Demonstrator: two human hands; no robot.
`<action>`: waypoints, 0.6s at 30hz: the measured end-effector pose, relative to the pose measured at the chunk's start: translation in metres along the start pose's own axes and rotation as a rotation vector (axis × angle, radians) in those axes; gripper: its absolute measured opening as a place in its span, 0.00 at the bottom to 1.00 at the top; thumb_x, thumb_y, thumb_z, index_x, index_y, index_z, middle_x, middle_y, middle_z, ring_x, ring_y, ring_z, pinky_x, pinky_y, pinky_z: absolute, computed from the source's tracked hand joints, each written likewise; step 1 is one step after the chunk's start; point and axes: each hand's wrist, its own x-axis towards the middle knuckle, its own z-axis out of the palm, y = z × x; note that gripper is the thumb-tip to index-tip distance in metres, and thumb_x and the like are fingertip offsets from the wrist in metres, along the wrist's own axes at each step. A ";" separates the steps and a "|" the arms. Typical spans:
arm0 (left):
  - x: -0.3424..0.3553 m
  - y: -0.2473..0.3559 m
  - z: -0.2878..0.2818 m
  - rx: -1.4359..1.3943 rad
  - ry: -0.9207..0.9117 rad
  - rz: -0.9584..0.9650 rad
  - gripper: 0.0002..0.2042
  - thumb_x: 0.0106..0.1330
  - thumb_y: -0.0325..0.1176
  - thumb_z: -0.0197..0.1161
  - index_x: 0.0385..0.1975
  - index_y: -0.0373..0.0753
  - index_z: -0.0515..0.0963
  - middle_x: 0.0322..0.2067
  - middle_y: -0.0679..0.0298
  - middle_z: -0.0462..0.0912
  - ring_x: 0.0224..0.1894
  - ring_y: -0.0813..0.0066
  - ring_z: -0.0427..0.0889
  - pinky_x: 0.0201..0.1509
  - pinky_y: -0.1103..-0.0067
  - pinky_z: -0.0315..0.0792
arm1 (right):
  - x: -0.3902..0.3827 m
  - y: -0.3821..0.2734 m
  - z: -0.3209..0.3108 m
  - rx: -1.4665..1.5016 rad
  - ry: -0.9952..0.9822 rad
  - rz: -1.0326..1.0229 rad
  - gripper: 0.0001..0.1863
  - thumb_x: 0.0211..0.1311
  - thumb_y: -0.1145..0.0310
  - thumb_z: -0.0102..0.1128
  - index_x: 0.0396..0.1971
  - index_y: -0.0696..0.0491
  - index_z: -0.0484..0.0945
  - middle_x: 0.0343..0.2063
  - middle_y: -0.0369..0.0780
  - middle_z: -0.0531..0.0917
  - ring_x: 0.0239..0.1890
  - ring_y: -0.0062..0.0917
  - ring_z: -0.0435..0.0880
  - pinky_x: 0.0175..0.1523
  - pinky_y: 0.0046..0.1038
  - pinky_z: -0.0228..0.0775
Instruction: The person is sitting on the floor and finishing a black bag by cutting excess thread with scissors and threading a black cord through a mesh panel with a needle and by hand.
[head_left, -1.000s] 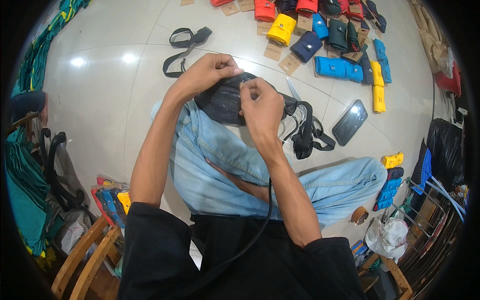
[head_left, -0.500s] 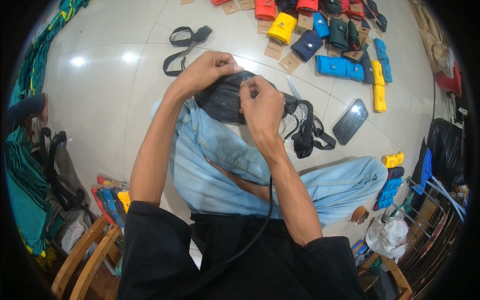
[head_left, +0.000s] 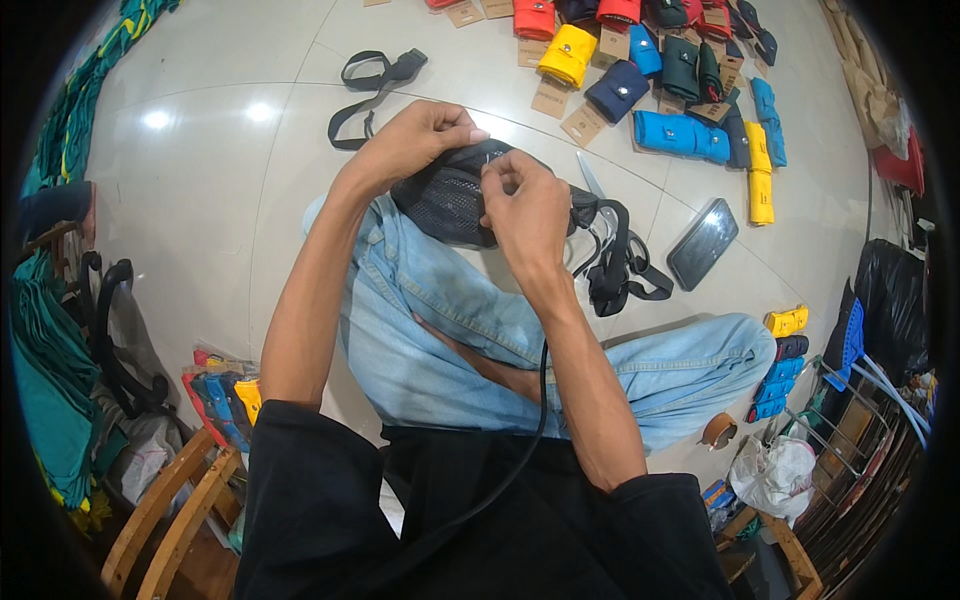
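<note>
A black waist bag (head_left: 445, 200) with a mesh front lies against my bent leg on the tiled floor. My left hand (head_left: 428, 132) pinches the bag's upper edge between thumb and fingers. Close beside it, my right hand (head_left: 525, 195) is closed with fingertips together at the bag's top, near the zipper; whether it grips a zipper pull or fabric I cannot make out. One strap with a buckle (head_left: 405, 66) stretches out to the far left. The other strap (head_left: 618, 270) lies bunched on the right, next to scissors (head_left: 588, 175) partly hidden by the bag.
A phone (head_left: 702, 244) lies right of the strap. Rolled pouches in several colours, with cardboard tags, cover the far right, including a yellow pouch (head_left: 567, 56). More folded pouches (head_left: 785, 345) sit by my right knee. A wooden stool (head_left: 165, 510) stands at lower left.
Almost nothing differs. Both hands keep their places on the bag, and the whole view has shifted very slightly.
</note>
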 end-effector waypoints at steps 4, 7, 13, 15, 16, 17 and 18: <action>0.002 -0.003 0.000 0.011 -0.003 0.011 0.15 0.67 0.46 0.69 0.31 0.39 0.84 0.21 0.74 0.79 0.25 0.86 0.71 0.32 0.85 0.64 | 0.001 0.001 0.000 -0.004 -0.010 -0.002 0.06 0.59 0.68 0.64 0.27 0.55 0.83 0.23 0.47 0.86 0.27 0.44 0.87 0.36 0.39 0.77; 0.001 -0.001 0.000 0.015 -0.008 0.001 0.14 0.67 0.45 0.69 0.31 0.39 0.84 0.21 0.75 0.79 0.25 0.87 0.71 0.32 0.86 0.64 | 0.001 0.001 -0.001 0.001 -0.016 -0.008 0.06 0.59 0.69 0.64 0.27 0.55 0.84 0.23 0.47 0.86 0.27 0.44 0.87 0.37 0.39 0.78; 0.000 -0.001 0.000 -0.014 -0.010 0.018 0.14 0.67 0.44 0.69 0.31 0.39 0.84 0.22 0.75 0.79 0.26 0.87 0.71 0.33 0.86 0.63 | 0.002 -0.001 -0.003 0.008 -0.026 -0.002 0.07 0.59 0.69 0.63 0.27 0.56 0.84 0.23 0.48 0.86 0.28 0.45 0.87 0.39 0.40 0.78; -0.001 -0.002 0.000 -0.032 -0.012 0.031 0.14 0.66 0.45 0.69 0.31 0.39 0.84 0.22 0.75 0.79 0.26 0.88 0.71 0.33 0.86 0.63 | 0.003 -0.004 -0.004 -0.014 -0.032 -0.011 0.07 0.59 0.69 0.63 0.27 0.57 0.83 0.24 0.48 0.86 0.29 0.46 0.87 0.39 0.40 0.78; -0.001 -0.001 0.000 -0.032 -0.017 0.032 0.14 0.66 0.45 0.69 0.31 0.39 0.84 0.22 0.75 0.79 0.27 0.88 0.71 0.33 0.86 0.63 | 0.003 -0.004 -0.005 -0.025 -0.034 -0.016 0.07 0.59 0.69 0.63 0.27 0.57 0.83 0.24 0.48 0.86 0.29 0.46 0.87 0.39 0.40 0.78; -0.001 0.000 -0.001 -0.033 -0.022 0.033 0.14 0.66 0.45 0.69 0.31 0.39 0.84 0.22 0.75 0.79 0.27 0.88 0.71 0.33 0.86 0.63 | 0.003 -0.004 -0.005 -0.022 -0.031 -0.017 0.07 0.60 0.69 0.63 0.28 0.57 0.83 0.24 0.48 0.86 0.30 0.46 0.87 0.39 0.40 0.78; -0.001 0.001 -0.001 -0.034 -0.027 0.033 0.14 0.66 0.45 0.69 0.31 0.40 0.84 0.22 0.75 0.79 0.27 0.88 0.71 0.34 0.86 0.63 | 0.004 -0.004 -0.004 -0.018 -0.028 -0.017 0.07 0.60 0.69 0.63 0.28 0.57 0.83 0.25 0.48 0.87 0.30 0.47 0.87 0.40 0.40 0.78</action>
